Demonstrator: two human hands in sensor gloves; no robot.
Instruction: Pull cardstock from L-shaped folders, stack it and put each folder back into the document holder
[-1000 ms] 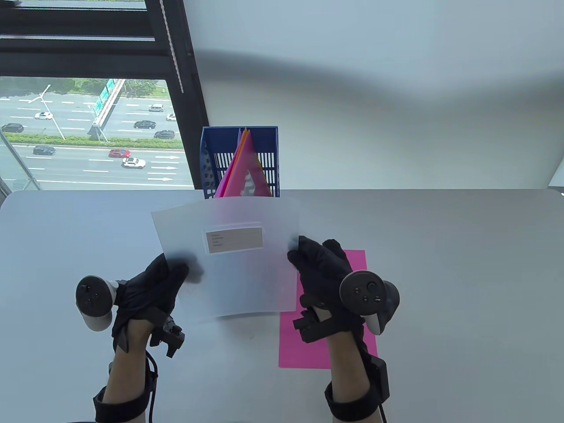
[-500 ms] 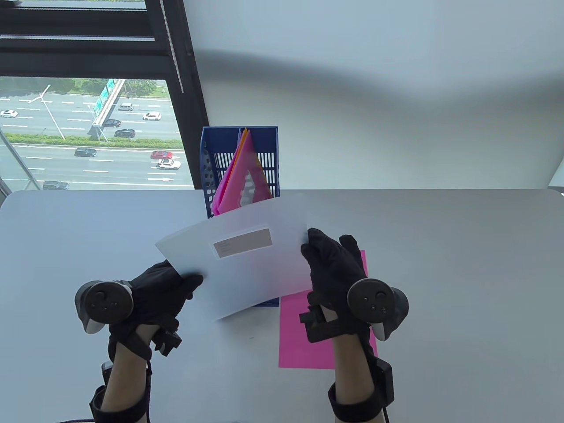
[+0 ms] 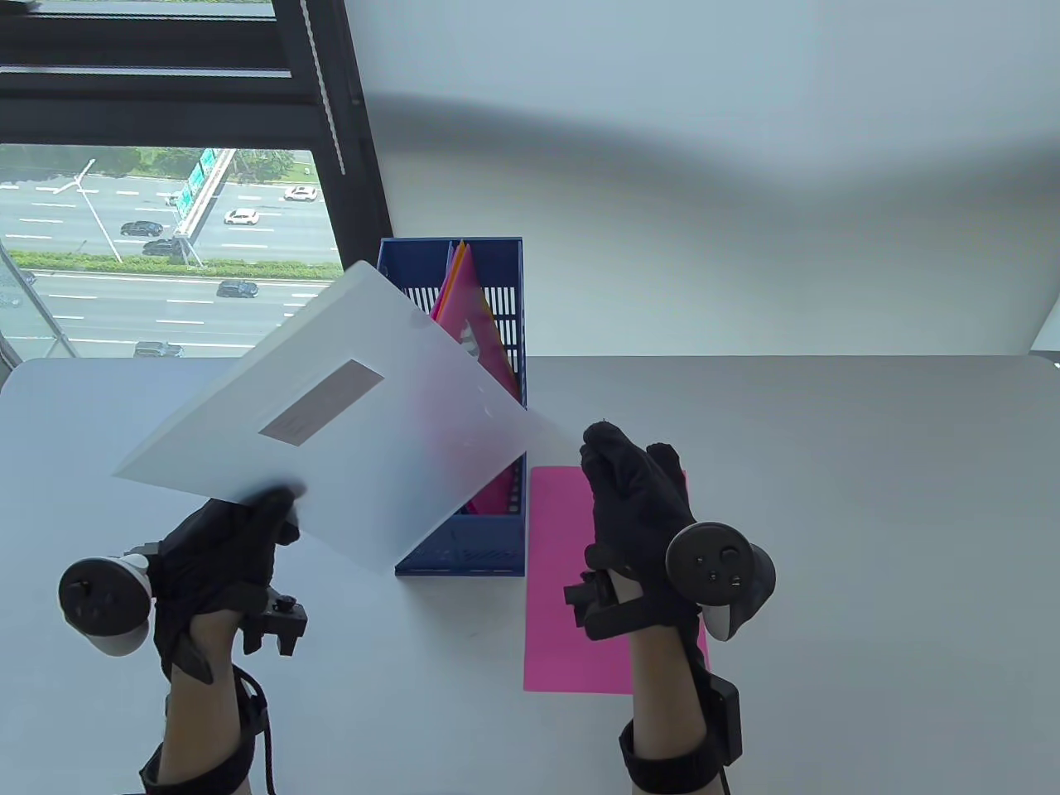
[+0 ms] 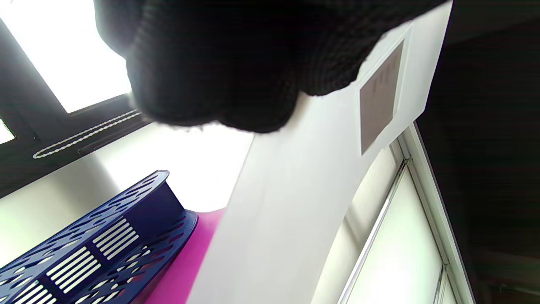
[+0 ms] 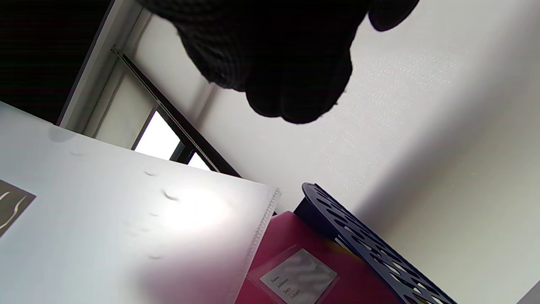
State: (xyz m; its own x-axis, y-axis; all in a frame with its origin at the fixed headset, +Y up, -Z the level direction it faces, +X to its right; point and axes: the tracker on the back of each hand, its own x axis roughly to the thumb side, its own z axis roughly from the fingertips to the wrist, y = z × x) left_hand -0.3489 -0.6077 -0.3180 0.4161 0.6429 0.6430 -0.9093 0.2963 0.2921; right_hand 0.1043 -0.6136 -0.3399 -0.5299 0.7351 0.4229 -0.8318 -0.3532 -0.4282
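My left hand (image 3: 228,538) pinches the lower edge of a translucent white L-shaped folder (image 3: 331,422) and holds it tilted above the table, in front of the blue document holder (image 3: 464,546). The folder (image 4: 295,190) carries a grey label and fills the left wrist view. My right hand (image 3: 633,497) hovers free to the right, holding nothing, over a sheet of pink cardstock (image 3: 571,613) lying flat on the table. Pink and orange folders (image 3: 468,290) stand in the holder; one with a label (image 5: 295,276) shows in the right wrist view.
The grey table (image 3: 828,497) runs wide to the right. A white wall rises behind it, and a window (image 3: 166,248) with a dark frame stands at the back left.
My right hand let go of the white folder. My left hand swung it up and to the left, uncovering the document holder's front and more of the pink cardstock.
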